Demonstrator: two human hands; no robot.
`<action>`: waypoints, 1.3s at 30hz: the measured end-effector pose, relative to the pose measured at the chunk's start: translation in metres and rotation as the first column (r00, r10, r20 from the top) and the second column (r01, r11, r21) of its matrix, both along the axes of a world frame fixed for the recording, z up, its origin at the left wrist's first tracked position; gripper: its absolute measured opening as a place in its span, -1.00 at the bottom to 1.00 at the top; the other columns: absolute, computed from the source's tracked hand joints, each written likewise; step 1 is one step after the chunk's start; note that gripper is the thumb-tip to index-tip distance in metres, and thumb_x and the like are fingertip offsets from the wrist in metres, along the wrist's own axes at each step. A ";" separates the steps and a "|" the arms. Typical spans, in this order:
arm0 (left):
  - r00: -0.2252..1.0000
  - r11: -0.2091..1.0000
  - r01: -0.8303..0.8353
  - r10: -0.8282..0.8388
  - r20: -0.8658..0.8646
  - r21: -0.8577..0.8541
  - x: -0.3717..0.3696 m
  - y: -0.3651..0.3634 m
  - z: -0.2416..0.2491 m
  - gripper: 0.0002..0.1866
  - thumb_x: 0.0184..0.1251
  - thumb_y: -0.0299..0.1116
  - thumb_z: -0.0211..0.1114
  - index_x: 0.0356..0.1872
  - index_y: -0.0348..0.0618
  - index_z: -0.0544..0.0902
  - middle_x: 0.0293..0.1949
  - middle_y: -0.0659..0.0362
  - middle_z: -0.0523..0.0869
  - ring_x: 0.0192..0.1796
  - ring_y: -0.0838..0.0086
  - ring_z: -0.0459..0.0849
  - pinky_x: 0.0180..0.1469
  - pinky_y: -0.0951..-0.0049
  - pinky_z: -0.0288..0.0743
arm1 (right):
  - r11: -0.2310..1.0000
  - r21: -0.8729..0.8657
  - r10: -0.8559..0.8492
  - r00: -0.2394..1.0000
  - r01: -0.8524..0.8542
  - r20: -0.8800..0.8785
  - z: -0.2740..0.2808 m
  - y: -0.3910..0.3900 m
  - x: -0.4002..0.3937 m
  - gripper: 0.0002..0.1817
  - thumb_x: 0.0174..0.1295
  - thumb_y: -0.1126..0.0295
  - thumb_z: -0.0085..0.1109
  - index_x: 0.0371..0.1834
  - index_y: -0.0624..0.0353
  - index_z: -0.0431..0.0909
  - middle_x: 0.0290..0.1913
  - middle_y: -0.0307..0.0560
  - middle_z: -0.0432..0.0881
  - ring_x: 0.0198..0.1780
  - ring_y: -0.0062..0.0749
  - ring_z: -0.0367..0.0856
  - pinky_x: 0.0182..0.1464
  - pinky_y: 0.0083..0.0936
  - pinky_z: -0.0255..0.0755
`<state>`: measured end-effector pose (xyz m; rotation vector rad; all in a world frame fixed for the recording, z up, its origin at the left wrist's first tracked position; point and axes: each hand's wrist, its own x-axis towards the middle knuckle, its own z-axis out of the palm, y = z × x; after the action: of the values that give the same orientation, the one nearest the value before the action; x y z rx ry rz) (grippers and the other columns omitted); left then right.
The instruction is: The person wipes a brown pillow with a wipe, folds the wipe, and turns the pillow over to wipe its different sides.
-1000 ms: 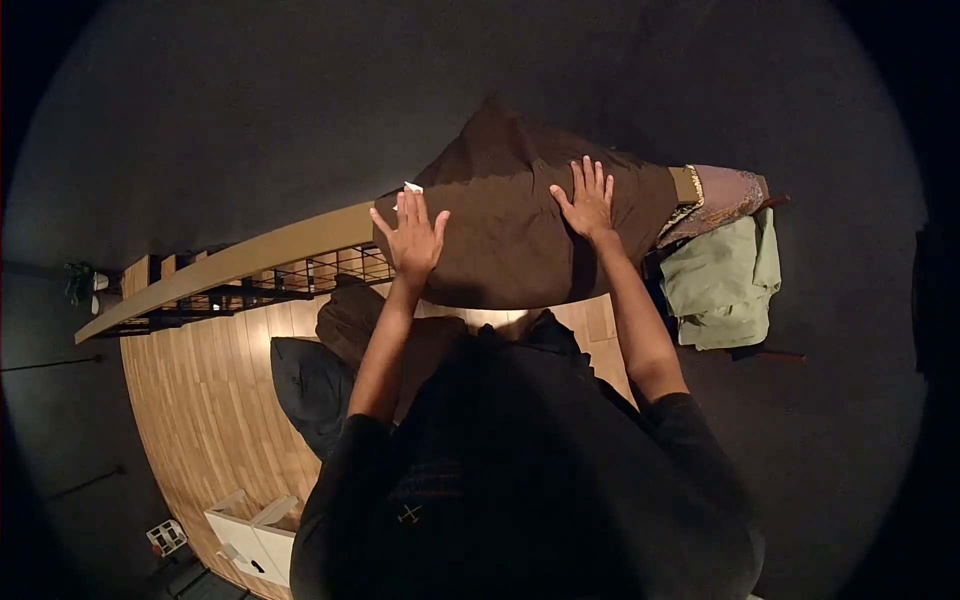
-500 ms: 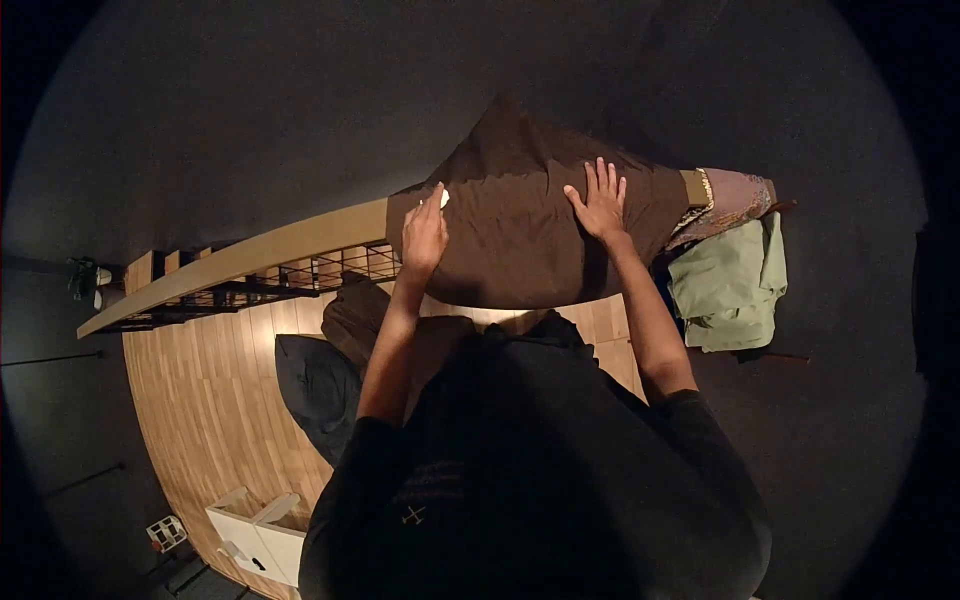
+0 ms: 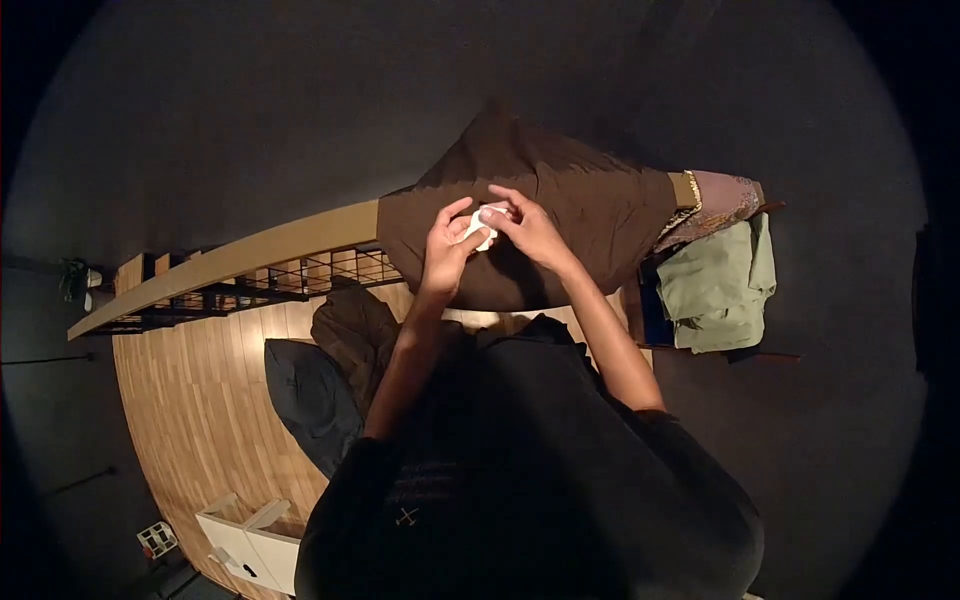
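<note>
A small white object (image 3: 484,226), too small to identify, is pinched between both hands above a dark brown cloth (image 3: 590,205). My left hand (image 3: 446,245) grips it from the left, its index finger raised. From the right, my right hand (image 3: 530,230) holds it too, with one finger stretched out. The brown cloth lies spread over a long tan-topped ledge (image 3: 290,232) and hangs down toward me.
Folded light green cloth (image 3: 720,285) and patterned fabric (image 3: 728,195) are at the right. Dark garments (image 3: 312,395) lie at the lower left over the wooden floor (image 3: 200,400). White furniture (image 3: 255,545) stands at the bottom left, a plant (image 3: 73,275) at the far left.
My right hand has lifted off the brown cloth and moved left to the white object. My left hand has moved right and raised the object, so both hands now meet around it.
</note>
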<state>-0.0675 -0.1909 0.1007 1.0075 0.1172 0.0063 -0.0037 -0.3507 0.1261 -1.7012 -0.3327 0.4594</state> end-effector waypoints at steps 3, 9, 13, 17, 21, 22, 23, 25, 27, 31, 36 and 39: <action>1.000 0.988 -0.008 0.007 0.005 0.153 -0.010 -0.004 0.001 -0.43 0.39 -0.57 0.27 0.38 -0.27 0.31 -0.04 0.01 0.67 -0.15 0.45 0.66 -0.08 0.59 0.55 | 0.996 -0.074 0.051 0.996 -0.045 0.078 -0.002 -0.010 0.001 -0.60 0.38 0.30 0.25 0.18 0.31 0.55 -0.13 -0.11 0.67 -0.21 -0.55 0.54 -0.12 -0.67 0.43; 0.995 0.954 0.040 -0.012 -0.096 0.297 -0.016 -0.005 -0.012 -0.56 0.37 -0.52 0.34 0.24 -0.28 0.50 -0.13 0.10 0.69 -0.24 0.57 0.60 -0.24 0.66 0.50 | 1.000 -0.023 0.017 0.999 -0.017 0.029 -0.008 -0.033 -0.009 -0.78 0.37 0.37 0.24 -0.10 0.33 0.66 -0.36 -0.24 0.64 -0.38 -0.68 0.47 -0.31 -0.74 0.36; 0.982 0.950 0.066 -0.009 -0.186 0.305 -0.019 -0.011 -0.036 -0.66 0.34 -0.50 0.37 0.11 -0.26 0.60 -0.19 0.12 0.71 -0.27 0.59 0.60 -0.31 0.67 0.46 | 0.994 0.082 -0.060 0.985 0.074 -0.160 -0.027 -0.044 -0.023 -0.83 0.37 0.40 0.23 -0.13 0.29 0.67 -0.38 -0.28 0.62 -0.36 -0.72 0.47 -0.28 -0.76 0.35; 0.972 0.935 0.074 0.010 -0.233 0.346 -0.009 -0.020 -0.065 -0.72 0.31 -0.48 0.38 0.02 -0.26 0.65 -0.21 0.12 0.72 -0.28 0.58 0.61 -0.35 0.66 0.44 | 0.975 0.128 -0.137 0.948 0.180 -0.289 -0.064 -0.053 -0.027 -0.84 0.38 0.41 0.22 -0.10 0.26 0.67 -0.36 -0.28 0.62 -0.33 -0.71 0.48 -0.24 -0.75 0.37; 0.972 0.904 0.061 0.042 -0.230 0.423 0.013 -0.037 -0.105 -0.72 0.31 -0.46 0.37 0.02 -0.28 0.65 -0.21 0.10 0.73 -0.28 0.55 0.63 -0.37 0.63 0.47 | 0.959 0.099 -0.234 0.936 0.267 -0.262 -0.111 -0.056 -0.018 -0.82 0.38 0.41 0.21 -0.06 0.28 0.64 -0.28 -0.22 0.64 -0.31 -0.63 0.53 -0.24 -0.70 0.41; 0.973 0.900 0.059 0.045 -0.227 0.433 0.019 -0.041 -0.118 -0.72 0.31 -0.45 0.36 0.01 -0.28 0.65 -0.21 0.10 0.73 -0.29 0.53 0.64 -0.38 0.62 0.48 | 0.943 0.009 -0.329 0.938 0.332 -0.108 -0.121 -0.055 -0.017 -0.80 0.36 0.42 0.20 -0.03 0.28 0.62 -0.23 -0.18 0.64 -0.28 -0.58 0.54 -0.20 -0.65 0.43; 0.974 0.895 0.057 0.048 -0.223 0.441 0.025 -0.047 -0.132 -0.72 0.31 -0.45 0.36 0.01 -0.28 0.65 -0.21 0.09 0.73 -0.30 0.52 0.65 -0.39 0.60 0.49 | 0.911 -0.071 -0.403 0.913 0.406 0.055 -0.131 -0.054 -0.016 -0.77 0.35 0.43 0.19 0.01 0.29 0.60 -0.18 -0.13 0.63 -0.24 -0.52 0.55 -0.16 -0.60 0.45; 0.974 0.886 0.055 0.053 -0.218 0.460 0.031 -0.056 -0.148 -0.73 0.32 -0.44 0.35 0.01 -0.28 0.65 -0.22 0.07 0.73 -0.32 0.49 0.67 -0.41 0.56 0.51 | 0.800 -0.187 -0.475 0.792 0.570 0.383 -0.141 -0.050 -0.018 -0.70 0.33 0.45 0.18 0.09 0.29 0.56 -0.08 -0.05 0.63 -0.18 -0.40 0.58 -0.08 -0.49 0.49; 0.968 0.871 0.045 0.083 -0.236 0.489 0.029 -0.062 -0.148 -0.73 0.32 -0.44 0.34 0.00 -0.28 0.65 -0.23 0.07 0.74 -0.32 0.48 0.68 -0.41 0.53 0.53 | 0.800 -0.242 -0.404 0.792 0.549 0.458 -0.140 -0.043 -0.034 -0.64 0.31 0.43 0.17 0.16 0.29 0.51 0.01 0.01 0.59 -0.07 -0.33 0.56 0.02 -0.43 0.45; 0.946 0.828 -0.001 0.183 -0.268 0.561 0.030 -0.069 -0.149 -0.73 0.32 -0.43 0.32 0.00 -0.29 0.65 -0.26 0.07 0.75 -0.35 0.42 0.70 -0.41 0.42 0.57 | 0.765 -0.414 -0.135 0.751 0.494 0.647 -0.137 -0.038 -0.058 -0.45 0.27 0.38 0.13 0.35 0.28 0.38 0.29 0.19 0.47 0.24 -0.11 0.48 0.31 -0.25 0.34; 0.959 0.700 0.027 0.182 -0.216 0.714 0.024 -0.052 -0.169 -0.75 0.30 -0.45 0.31 -0.03 -0.28 0.66 -0.31 0.10 0.76 -0.36 0.38 0.71 -0.34 0.37 0.59 | 0.739 -0.597 0.329 0.605 0.313 0.725 -0.168 -0.038 -0.064 -0.27 0.26 0.26 0.08 0.51 0.27 0.21 0.56 0.18 0.17 0.56 -0.07 0.12 0.57 -0.15 -0.06; 0.975 0.655 -0.032 0.185 -0.119 0.755 0.012 -0.040 -0.163 -0.76 0.28 -0.45 0.30 -0.04 -0.26 0.65 -0.35 0.14 0.77 -0.38 0.34 0.71 -0.29 0.35 0.59 | 0.656 -0.692 0.458 0.569 0.303 0.683 -0.178 -0.052 -0.055 -0.22 0.27 0.21 0.04 0.56 0.27 0.14 0.63 0.11 0.03 0.63 -0.10 -0.04 0.61 -0.14 -0.20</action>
<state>-0.0551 -0.2309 -0.0624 1.8475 0.3726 0.0780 -0.0585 -0.4024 -0.0521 -2.7184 -1.0484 -0.2781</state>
